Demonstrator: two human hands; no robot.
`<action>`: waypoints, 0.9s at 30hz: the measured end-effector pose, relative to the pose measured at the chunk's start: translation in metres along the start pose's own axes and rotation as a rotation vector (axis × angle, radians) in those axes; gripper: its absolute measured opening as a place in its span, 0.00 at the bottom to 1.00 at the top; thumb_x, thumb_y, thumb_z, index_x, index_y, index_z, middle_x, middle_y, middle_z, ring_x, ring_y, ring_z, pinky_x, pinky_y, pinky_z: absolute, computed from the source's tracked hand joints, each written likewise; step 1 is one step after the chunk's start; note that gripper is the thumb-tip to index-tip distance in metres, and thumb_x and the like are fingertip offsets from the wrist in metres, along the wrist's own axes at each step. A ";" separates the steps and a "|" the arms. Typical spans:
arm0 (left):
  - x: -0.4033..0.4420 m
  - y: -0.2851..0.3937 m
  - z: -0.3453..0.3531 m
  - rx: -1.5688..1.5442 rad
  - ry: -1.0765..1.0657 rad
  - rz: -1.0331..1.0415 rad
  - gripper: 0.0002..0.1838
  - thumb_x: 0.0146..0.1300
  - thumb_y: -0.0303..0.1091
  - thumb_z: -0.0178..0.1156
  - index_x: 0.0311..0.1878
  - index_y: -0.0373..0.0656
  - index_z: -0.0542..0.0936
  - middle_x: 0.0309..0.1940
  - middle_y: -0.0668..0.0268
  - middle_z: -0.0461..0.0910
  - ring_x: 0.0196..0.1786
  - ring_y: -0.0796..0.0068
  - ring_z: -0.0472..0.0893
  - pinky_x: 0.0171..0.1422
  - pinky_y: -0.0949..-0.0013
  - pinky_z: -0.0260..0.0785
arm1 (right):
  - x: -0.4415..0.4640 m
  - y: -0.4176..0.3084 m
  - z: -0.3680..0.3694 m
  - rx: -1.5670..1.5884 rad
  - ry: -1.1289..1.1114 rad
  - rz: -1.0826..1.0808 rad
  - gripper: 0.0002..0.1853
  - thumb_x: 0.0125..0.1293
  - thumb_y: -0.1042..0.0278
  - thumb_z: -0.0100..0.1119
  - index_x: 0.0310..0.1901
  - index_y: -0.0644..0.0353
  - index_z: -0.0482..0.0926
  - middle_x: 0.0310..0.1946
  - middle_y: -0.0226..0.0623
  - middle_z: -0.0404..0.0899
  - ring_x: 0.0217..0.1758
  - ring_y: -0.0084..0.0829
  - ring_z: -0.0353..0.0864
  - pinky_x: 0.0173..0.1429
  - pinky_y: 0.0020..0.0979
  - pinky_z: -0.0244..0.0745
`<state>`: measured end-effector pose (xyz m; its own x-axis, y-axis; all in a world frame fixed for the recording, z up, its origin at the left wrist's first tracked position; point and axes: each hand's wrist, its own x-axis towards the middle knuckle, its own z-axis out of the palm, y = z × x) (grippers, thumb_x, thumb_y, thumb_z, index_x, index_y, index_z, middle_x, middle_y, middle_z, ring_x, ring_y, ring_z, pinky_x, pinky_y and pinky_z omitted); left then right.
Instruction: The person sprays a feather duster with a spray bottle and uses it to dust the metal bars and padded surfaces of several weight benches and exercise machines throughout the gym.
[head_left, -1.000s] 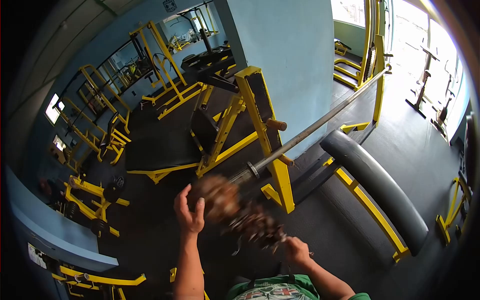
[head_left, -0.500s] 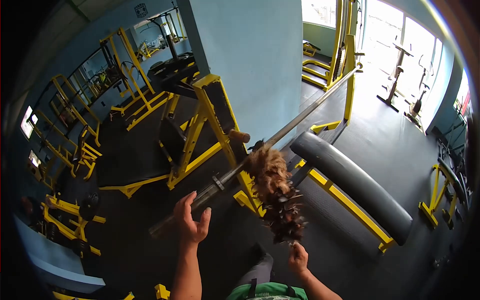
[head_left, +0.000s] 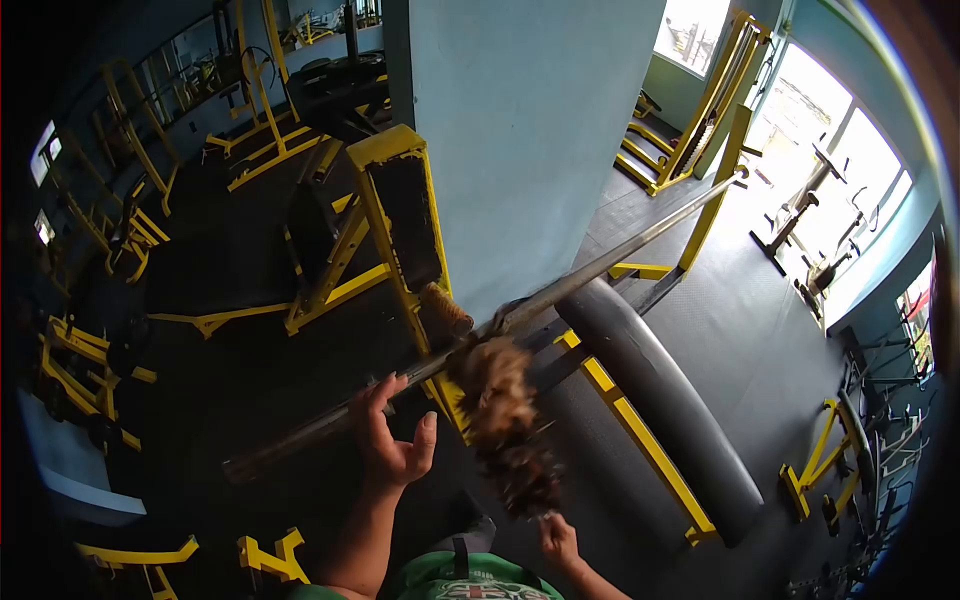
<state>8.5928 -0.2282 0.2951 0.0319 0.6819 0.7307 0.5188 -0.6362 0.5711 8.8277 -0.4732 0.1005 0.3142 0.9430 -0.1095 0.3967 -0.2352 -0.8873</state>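
Observation:
A brown feather duster (head_left: 497, 395), slightly blurred, is held by its lower end in my right hand (head_left: 559, 541), whose fingers are wrapped round it. Its top lies against a long metal bar (head_left: 620, 255) beside a yellow upright (head_left: 395, 220). My left hand (head_left: 396, 440) has its fingers apart, near the left part of the bar; whether the fingertips touch it I cannot tell. A peg (head_left: 445, 308) sticks out from the upright just above the bar. The bar slants from lower left to a second yellow upright (head_left: 715, 200).
Right of the duster stands a black padded bench (head_left: 660, 400) on a yellow frame. A blue pillar (head_left: 510, 140) rises behind the bar. Yellow gym machines stand at the left, and exercise bikes (head_left: 800, 220) are near the bright doorway. A yellow-framed piece (head_left: 275, 557) lies low at the left.
The duster and my right hand have moved left and down, with the duster still at the bar. My left hand remains open near the bar. The view has shifted, and the bench now appears closer.

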 end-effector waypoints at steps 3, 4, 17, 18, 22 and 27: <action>0.005 -0.001 0.011 -0.012 -0.010 0.007 0.29 0.55 0.35 0.62 0.59 0.34 0.68 0.47 0.57 0.76 0.50 0.60 0.73 0.58 0.59 0.64 | -0.020 0.014 -0.013 -0.158 -0.067 0.172 0.06 0.64 0.68 0.58 0.37 0.61 0.77 0.25 0.50 0.79 0.32 0.51 0.82 0.36 0.39 0.76; 0.008 -0.002 0.016 -0.004 -0.007 0.004 0.29 0.55 0.35 0.62 0.59 0.34 0.68 0.47 0.57 0.76 0.50 0.60 0.73 0.58 0.59 0.64 | -0.016 0.020 -0.021 -0.216 -0.047 0.179 0.06 0.64 0.67 0.58 0.37 0.61 0.77 0.26 0.50 0.79 0.32 0.50 0.82 0.36 0.39 0.76; 0.026 0.029 0.042 -0.165 0.097 -0.134 0.27 0.57 0.33 0.63 0.58 0.33 0.68 0.50 0.55 0.73 0.52 0.62 0.73 0.59 0.62 0.64 | 0.111 -0.107 -0.078 -0.022 -0.048 -0.426 0.04 0.57 0.82 0.53 0.32 0.63 0.74 0.23 0.43 0.75 0.24 0.44 0.78 0.27 0.35 0.71; 0.031 0.033 0.041 -0.117 0.097 -0.140 0.27 0.57 0.34 0.63 0.58 0.33 0.68 0.50 0.54 0.73 0.53 0.62 0.74 0.60 0.62 0.65 | 0.122 -0.091 -0.081 0.071 -0.080 -0.370 0.02 0.61 0.81 0.54 0.33 0.63 0.74 0.21 0.40 0.73 0.21 0.36 0.76 0.27 0.31 0.70; 0.024 0.046 0.036 -0.109 0.123 -0.204 0.28 0.61 0.38 0.60 0.61 0.34 0.67 0.56 0.54 0.71 0.59 0.64 0.71 0.66 0.60 0.60 | 0.153 -0.067 -0.106 0.127 0.136 -0.274 0.04 0.67 0.74 0.54 0.35 0.65 0.74 0.18 0.38 0.67 0.20 0.23 0.67 0.28 0.26 0.65; 0.033 0.064 0.039 -0.137 0.275 -0.184 0.27 0.62 0.39 0.61 0.60 0.35 0.68 0.53 0.54 0.71 0.58 0.60 0.72 0.66 0.60 0.61 | 0.204 -0.151 -0.139 -0.084 -0.108 -0.685 0.06 0.66 0.69 0.56 0.41 0.62 0.77 0.32 0.50 0.81 0.37 0.40 0.85 0.40 0.35 0.77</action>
<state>8.6602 -0.2324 0.3411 -0.2920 0.6789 0.6736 0.3748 -0.5668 0.7337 8.9520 -0.2777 0.2740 -0.1167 0.9025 0.4145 0.5414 0.4077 -0.7353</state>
